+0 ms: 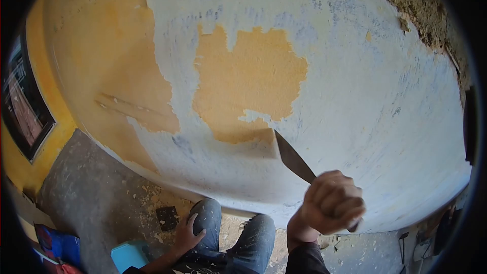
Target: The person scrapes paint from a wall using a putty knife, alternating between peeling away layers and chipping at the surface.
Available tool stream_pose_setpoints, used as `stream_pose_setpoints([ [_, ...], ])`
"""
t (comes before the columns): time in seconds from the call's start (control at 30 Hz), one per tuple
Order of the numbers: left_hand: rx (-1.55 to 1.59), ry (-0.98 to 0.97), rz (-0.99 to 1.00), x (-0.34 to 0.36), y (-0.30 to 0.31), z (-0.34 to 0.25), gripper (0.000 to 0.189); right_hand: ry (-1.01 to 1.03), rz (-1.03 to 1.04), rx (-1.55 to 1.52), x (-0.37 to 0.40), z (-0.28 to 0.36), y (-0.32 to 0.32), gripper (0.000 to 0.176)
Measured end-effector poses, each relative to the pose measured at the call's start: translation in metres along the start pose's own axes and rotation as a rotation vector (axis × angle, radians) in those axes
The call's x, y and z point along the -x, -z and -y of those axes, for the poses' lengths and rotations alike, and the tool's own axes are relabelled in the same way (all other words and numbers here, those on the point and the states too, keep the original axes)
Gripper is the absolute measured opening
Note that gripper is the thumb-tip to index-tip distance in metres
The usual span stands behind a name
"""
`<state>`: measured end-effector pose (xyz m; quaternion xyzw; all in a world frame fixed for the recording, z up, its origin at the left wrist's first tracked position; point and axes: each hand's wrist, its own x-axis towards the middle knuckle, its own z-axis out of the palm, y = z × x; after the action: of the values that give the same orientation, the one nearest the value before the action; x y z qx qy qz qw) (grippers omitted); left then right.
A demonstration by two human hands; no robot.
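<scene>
My right hand (332, 203) is closed around the handle of a machete-like blade (294, 157), whose tip reaches up and left to the wall. The tip meets the lower edge of a yellow paint patch (248, 78) that has ragged borders. Around this patch the wall (345, 96) is whitish with bluish marks. My left hand (190, 232) rests on my left knee with its thumb apart from the fingers, holding nothing.
More yellow paint (122, 56) covers the wall at left, beside a dark-framed window (25, 101). Below are paint flakes, a dark square piece (167, 218), a light-blue container (128, 256) and a blue bag (63, 244). Rough exposed material (416, 5) edges the upper right.
</scene>
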<state>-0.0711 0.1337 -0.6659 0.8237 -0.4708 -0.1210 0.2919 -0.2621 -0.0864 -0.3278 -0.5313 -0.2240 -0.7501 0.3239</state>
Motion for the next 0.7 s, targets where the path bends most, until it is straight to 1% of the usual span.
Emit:
stream_pose_setpoints([
  [0.03,-0.067,-0.141,-0.128,-0.01,0.011,-0.005,0.071,0.017,-0.018,-0.033,-0.003,0.007,0.005,0.049],
  [0.07,-0.126,-0.286,-0.251,-0.022,0.022,-0.013,0.067,0.023,-0.107,-0.113,-0.003,0.023,0.01,0.048],
  [0.1,-0.033,-0.353,-0.348,-0.044,0.036,-0.023,0.063,0.025,-0.096,-0.105,-0.005,0.013,0.013,0.048],
  [0.13,0.057,-0.402,-0.431,-0.063,0.056,-0.035,0.059,-0.108,-0.004,0.071,-0.001,-0.002,0.015,0.047],
  [0.17,0.012,-0.509,-0.53,-0.083,0.086,-0.053,0.058,-0.244,0.078,0.242,0.005,-0.009,0.013,0.045],
  [0.2,-0.041,-0.622,-0.639,-0.107,0.121,-0.074,0.056,-0.251,-0.003,0.13,0.009,-0.009,0.005,0.044],
  [0.23,-0.064,-0.711,-0.762,-0.129,0.15,-0.089,0.055,-0.24,-0.005,0.115,0.01,-0.001,0.006,0.044],
  [0.27,-0.082,-0.796,-0.895,-0.149,0.177,-0.106,0.054,-0.08,-0.041,-0.04,0.013,0.015,0.013,0.04],
  [0.3,-0.077,-0.87,-0.965,-0.163,0.208,-0.132,0.053,-0.017,-0.027,-0.054,0.011,0.011,0.01,0.039],
  [0.33,-0.07,-0.942,-1.02,-0.176,0.231,-0.158,0.052,0.046,-0.012,-0.068,0.009,0.006,0.006,0.038],
  [0.37,-0.103,-1.038,-1.031,-0.194,0.245,-0.176,0.051,0.024,0.042,0.06,0.006,-0.01,-0.005,0.041],
  [0.4,-0.134,-1.137,-1.047,-0.21,0.253,-0.191,0.05,0.048,0.012,0.036,0.006,-0.005,-0.003,0.043],
  [0.43,-0.202,-1.175,-1.038,-0.223,0.258,-0.206,0.049,0.079,-0.015,0.008,0.001,0.001,-0.003,0.047],
  [0.47,-0.263,-1.215,-1.027,-0.233,0.258,-0.22,0.049,0.094,-0.078,0.053,-0.002,0.018,0.0,0.049],
  [0.5,-0.255,-1.218,-1.042,-0.237,0.258,-0.231,0.049,0.083,-0.152,-0.112,-0.002,0.025,-0.001,0.048],
  [0.57,-0.441,-1.052,-0.998,-0.234,0.252,-0.241,0.049,-0.029,-0.03,0.012,0.004,-0.012,-0.005,0.049],
  [0.6,-0.349,-1.029,-1.015,-0.237,0.248,-0.237,0.048,-0.077,0.028,0.023,0.001,-0.004,0.001,0.05],
  [0.63,-0.353,-1.031,-1.022,-0.239,0.249,-0.235,0.048,0.05,0.022,0.064,0.001,0.004,0.009,0.045],
  [0.7,-0.415,-1.029,-1.022,-0.24,0.248,-0.23,0.047,0.101,-0.062,-0.121,0.003,0.023,0.018,0.031],
])
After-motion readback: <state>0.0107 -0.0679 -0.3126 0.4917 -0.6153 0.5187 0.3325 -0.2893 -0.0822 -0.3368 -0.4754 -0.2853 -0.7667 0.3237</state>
